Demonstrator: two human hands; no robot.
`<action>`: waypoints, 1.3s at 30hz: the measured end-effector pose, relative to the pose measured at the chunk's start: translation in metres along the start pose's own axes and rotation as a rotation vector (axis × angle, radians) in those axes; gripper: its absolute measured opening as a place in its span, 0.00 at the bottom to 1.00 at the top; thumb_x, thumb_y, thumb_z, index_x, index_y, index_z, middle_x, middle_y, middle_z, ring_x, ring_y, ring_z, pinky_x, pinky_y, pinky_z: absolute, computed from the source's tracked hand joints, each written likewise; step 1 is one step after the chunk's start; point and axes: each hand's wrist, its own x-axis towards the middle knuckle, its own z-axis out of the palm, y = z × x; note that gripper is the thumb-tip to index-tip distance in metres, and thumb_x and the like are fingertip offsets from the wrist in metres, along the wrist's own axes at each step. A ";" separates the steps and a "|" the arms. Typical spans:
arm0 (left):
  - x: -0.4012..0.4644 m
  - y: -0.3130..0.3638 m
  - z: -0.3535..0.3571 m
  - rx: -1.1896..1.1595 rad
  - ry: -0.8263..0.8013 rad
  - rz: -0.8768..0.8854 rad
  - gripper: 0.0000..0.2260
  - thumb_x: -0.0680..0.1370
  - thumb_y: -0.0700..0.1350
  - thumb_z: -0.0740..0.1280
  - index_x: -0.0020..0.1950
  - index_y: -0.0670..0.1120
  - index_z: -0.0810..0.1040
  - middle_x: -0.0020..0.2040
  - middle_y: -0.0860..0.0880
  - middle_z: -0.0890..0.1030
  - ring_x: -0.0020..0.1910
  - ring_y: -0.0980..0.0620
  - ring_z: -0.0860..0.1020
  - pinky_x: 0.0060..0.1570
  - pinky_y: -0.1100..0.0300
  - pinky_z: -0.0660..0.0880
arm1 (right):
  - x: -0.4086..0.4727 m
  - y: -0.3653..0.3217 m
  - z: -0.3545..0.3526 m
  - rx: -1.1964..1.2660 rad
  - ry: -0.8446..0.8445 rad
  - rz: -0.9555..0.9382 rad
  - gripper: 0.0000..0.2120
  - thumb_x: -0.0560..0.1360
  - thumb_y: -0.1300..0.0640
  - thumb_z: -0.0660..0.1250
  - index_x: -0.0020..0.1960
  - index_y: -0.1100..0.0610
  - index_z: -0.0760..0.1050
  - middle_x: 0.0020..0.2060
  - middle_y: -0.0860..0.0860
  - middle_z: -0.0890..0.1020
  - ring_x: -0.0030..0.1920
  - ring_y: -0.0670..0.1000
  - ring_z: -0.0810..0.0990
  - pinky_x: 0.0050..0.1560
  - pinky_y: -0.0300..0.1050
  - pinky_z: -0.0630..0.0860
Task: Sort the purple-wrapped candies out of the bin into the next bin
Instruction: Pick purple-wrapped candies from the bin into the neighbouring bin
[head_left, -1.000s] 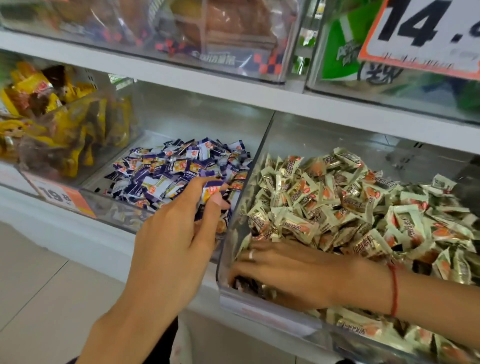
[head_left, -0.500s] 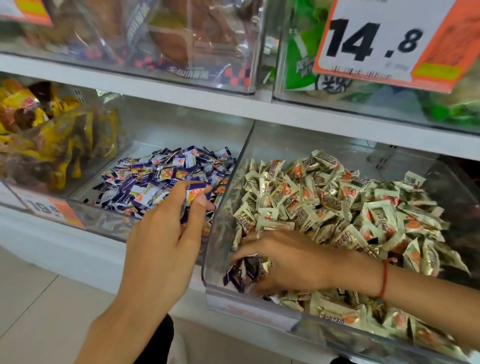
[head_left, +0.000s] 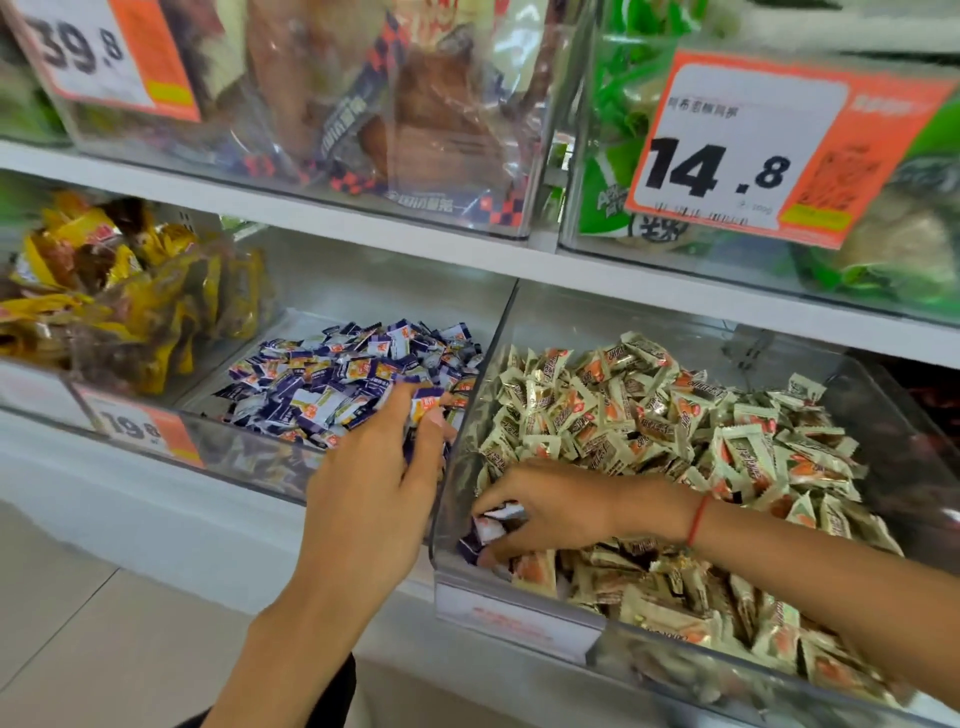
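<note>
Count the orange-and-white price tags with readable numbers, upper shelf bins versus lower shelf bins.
Upper-shelf orange-and-white price tags: 2 (39.8, 14.8)
Lower-shelf orange-and-white price tag: 1 (19.8)
Total: 3

Stray purple-wrapped candies (head_left: 488, 530) lie in the cream-candy bin's (head_left: 519, 618) front-left corner; the next bin (head_left: 249, 462) holds a purple heap.
</note>
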 end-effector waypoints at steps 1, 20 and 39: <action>0.000 -0.002 -0.001 0.006 -0.003 -0.012 0.18 0.79 0.58 0.53 0.56 0.47 0.74 0.27 0.52 0.72 0.27 0.57 0.71 0.30 0.55 0.64 | -0.006 0.001 -0.002 0.166 0.046 0.010 0.12 0.75 0.51 0.71 0.55 0.55 0.81 0.42 0.43 0.82 0.40 0.47 0.80 0.47 0.47 0.77; 0.045 -0.033 -0.001 0.107 0.086 -0.031 0.20 0.83 0.48 0.50 0.76 0.53 0.59 0.63 0.46 0.69 0.58 0.49 0.68 0.49 0.54 0.66 | 0.027 -0.051 -0.060 0.422 0.693 0.006 0.17 0.73 0.56 0.73 0.60 0.58 0.78 0.52 0.55 0.81 0.46 0.47 0.79 0.49 0.40 0.76; 0.016 -0.035 0.003 0.193 -0.162 0.164 0.13 0.81 0.50 0.59 0.63 0.54 0.77 0.61 0.56 0.77 0.61 0.55 0.71 0.58 0.56 0.71 | -0.004 0.009 0.008 -0.256 0.125 -0.001 0.13 0.78 0.46 0.65 0.55 0.54 0.80 0.49 0.47 0.78 0.51 0.47 0.71 0.57 0.44 0.69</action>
